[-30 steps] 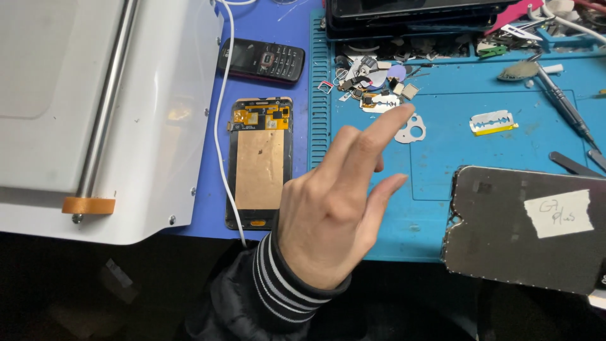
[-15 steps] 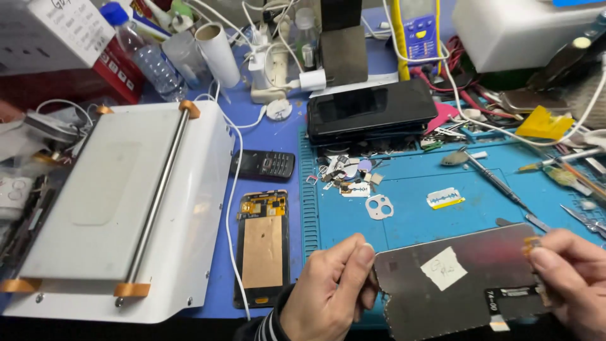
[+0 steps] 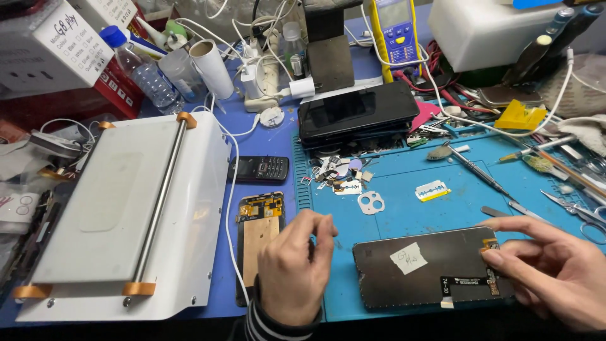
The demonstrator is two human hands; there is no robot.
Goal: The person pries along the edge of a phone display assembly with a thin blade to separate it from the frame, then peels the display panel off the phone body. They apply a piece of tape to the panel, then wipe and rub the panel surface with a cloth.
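Note:
A dark phone display panel with a white paper label lies flat on the blue work mat near the front edge. My right hand pinches the panel's right end, by its flex cable, between thumb and forefinger. My left hand hovers just left of the panel with its fingers curled together. It is not touching the panel and nothing shows in it. Under that hand's left side lies an opened phone with a copper-coloured back.
A white screen-separator machine fills the left. A black keypad phone, stacked black phones, small parts, a camera bezel and a wrapped blade sit behind. Tweezers and scissors lie right; a yellow multimeter and bottle stand at the back.
My left hand has let go of the panel's left end and drawn back with curled fingers. The panel now rests flat on the mat, and my right hand still grips its right end.

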